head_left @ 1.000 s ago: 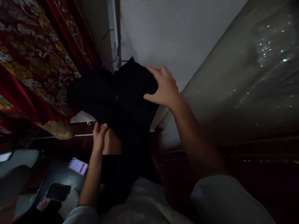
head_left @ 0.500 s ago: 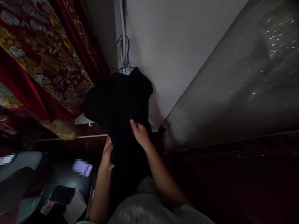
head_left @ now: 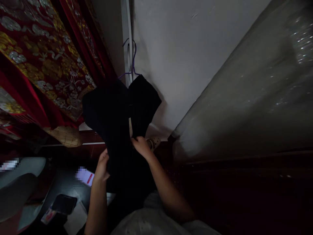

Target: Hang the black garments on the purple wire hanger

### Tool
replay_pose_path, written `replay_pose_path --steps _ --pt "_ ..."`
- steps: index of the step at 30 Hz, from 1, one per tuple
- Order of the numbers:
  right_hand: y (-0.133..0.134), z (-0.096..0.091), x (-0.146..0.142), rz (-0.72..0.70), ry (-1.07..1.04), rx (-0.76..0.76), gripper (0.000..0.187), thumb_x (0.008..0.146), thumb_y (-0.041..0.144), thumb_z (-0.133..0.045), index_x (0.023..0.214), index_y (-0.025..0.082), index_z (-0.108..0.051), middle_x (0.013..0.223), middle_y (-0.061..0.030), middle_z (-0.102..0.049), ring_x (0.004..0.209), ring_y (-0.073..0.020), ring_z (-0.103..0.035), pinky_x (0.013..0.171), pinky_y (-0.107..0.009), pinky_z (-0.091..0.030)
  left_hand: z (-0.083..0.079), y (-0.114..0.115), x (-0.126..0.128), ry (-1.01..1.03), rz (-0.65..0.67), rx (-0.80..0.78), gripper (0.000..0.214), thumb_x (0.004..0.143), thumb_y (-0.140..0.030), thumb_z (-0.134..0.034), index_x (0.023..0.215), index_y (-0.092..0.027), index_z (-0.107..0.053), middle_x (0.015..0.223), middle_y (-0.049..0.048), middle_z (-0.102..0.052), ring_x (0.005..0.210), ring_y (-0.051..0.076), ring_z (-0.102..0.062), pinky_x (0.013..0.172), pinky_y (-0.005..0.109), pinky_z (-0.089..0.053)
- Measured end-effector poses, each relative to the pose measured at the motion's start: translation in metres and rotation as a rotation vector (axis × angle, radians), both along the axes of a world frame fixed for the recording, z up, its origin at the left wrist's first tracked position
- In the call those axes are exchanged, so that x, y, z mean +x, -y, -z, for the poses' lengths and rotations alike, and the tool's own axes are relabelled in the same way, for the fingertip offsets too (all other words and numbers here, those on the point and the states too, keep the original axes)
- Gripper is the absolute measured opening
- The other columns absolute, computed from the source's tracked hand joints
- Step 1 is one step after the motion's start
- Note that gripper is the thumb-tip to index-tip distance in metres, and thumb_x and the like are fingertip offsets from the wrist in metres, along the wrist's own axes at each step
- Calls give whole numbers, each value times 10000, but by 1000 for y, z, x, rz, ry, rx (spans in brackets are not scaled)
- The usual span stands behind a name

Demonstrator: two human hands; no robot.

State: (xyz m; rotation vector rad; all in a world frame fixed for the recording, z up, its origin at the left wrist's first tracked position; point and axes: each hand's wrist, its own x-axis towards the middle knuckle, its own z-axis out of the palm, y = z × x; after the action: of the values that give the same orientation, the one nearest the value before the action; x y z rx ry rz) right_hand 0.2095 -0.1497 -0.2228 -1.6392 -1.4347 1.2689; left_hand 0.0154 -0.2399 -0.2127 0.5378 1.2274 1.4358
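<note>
A black garment hangs on a purple wire hanger hooked at the white door frame. My left hand grips the garment's left front edge low down, fingers curled on the cloth. My right hand pinches the right front edge at the middle, where a thin pale gap shows between the two fronts. The garment's lower part falls in front of my body and is lost in the dark.
A red and gold embroidered cloth hangs at the left. A lit phone, a dark phone and a card lie on a dark surface below. A pale wall and a shiny grey curtain fill the right.
My right hand came down from the garment's shoulder to its front opening. Both hands then slid a little lower along the front edges, and the fronts have parted slightly.
</note>
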Motion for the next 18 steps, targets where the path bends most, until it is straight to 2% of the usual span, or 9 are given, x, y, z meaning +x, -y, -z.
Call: replay_pose_path --steps 4,5,6,7,10,11,12,15,18 --pt "8 2 18 -10 -148 -88 351 913 293 -554 582 179 -552 522 -24 -579 452 -110 -513 481 -221 -359 -15 -12 14 -348 -516 385 418 758 -270 -842 1127 -237 -648 1096 -3 -658 1017 131 -632 920 215 -483" --pt "11 1 22 -2 -180 -94 340 913 306 -549 597 178 -554 523 -17 -572 446 -103 -500 473 -217 -361 -17 -13 21 -445 -598 485 383 801 -250 -817 1142 -255 -642 1129 -4 -637 1056 129 -615 956 216 -468" --pt "13 0 26 10 -205 -91 335 914 324 -548 611 181 -547 525 -7 -561 446 -97 -489 473 -214 -363 -19 -14 29 -527 -593 555 318 845 -239 -784 1132 -259 -650 1129 2 -628 1065 133 -608 970 222 -460" --pt "16 -2 28 26 -229 -74 339 913 350 -554 616 188 -528 522 6 -543 447 -91 -474 473 -212 -359 -19 -15 38 -590 -495 586 246 878 -235 -754 1109 -251 -670 1103 14 -636 1047 143 -614 963 232 -465" --pt "24 -7 32 79 -324 42 425 871 480 -633 595 213 -449 501 36 -485 448 -81 -428 474 -221 -337 -14 -21 68 -646 51 513 215 872 -217 -753 1084 -216 -717 1044 60 -703 1001 195 -666 918 280 -503" --pt "26 -8 32 83 -361 85 468 846 532 -663 584 216 -438 497 37 -478 452 -82 -424 477 -227 -337 -11 -24 77 -636 184 480 250 866 -209 -755 1112 -210 -716 1057 72 -721 1008 210 -680 914 293 -511" --pt "28 -10 32 78 -398 121 500 823 577 -686 578 216 -443 497 34 -477 457 -85 -427 479 -233 -340 -8 -27 85 -629 249 467 263 867 -204 -749 1128 -205 -712 1063 76 -731 1008 215 -689 912 299 -513" --pt "33 -16 34 48 -495 171 513 799 641 -714 620 190 -548 534 21 -518 479 -88 -451 487 -239 -349 -1 -36 100 -666 170 497 100 921 -224 -682 1012 -193 -708 942 52 -725 905 191 -687 861 282 -503" --pt "36 -22 33 58 -587 174 455 783 595 -760 718 154 -666 577 5 -581 480 -76 -456 467 -227 -320 4 -39 106 -675 51 499 64 935 -247 -665 938 -188 -690 861 36 -697 833 178 -670 809 267 -492"
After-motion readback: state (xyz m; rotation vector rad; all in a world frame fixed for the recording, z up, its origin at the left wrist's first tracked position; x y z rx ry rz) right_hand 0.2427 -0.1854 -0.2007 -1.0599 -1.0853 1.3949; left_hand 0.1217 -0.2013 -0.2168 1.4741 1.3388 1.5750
